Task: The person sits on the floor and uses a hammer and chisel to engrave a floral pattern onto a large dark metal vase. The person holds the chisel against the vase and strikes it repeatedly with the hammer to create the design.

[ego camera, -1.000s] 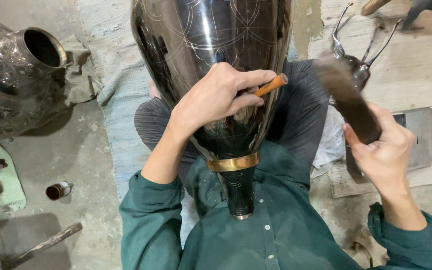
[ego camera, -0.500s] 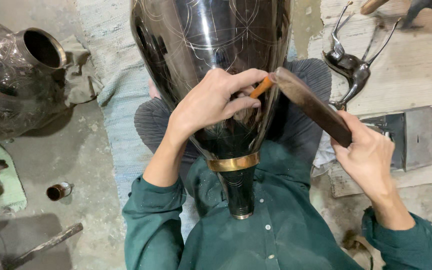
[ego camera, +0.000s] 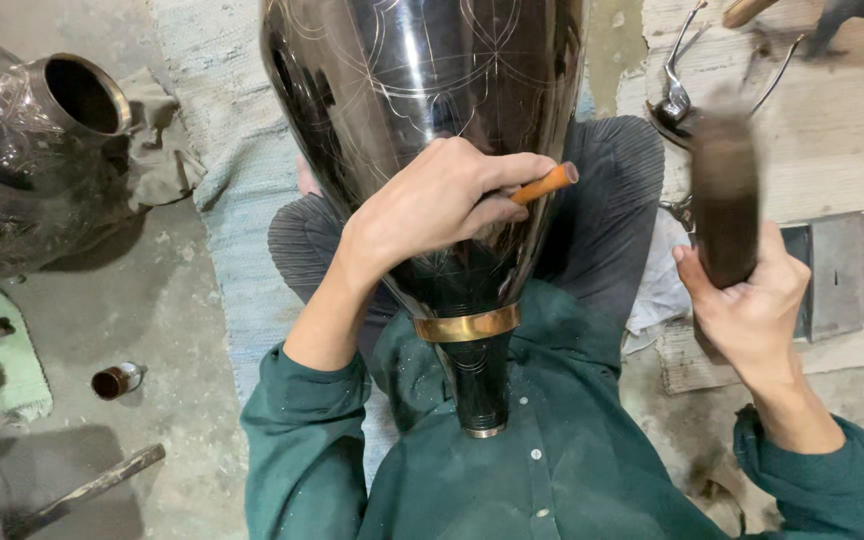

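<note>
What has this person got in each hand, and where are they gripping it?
The left hand grips an orange-handled tool by its shaft, against the dark vase. The right hand holds a dark wooden block by its lower end.

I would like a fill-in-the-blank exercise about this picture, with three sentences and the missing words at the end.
1. The left hand presses an orange-handled tool against a large dark metal ____.
2. The right hand grips a dark wooden block, raised to the ____ of the vase.
3. Near the vase's narrow end sits a band of ____ colour.

Missing words: vase; right; gold
</note>
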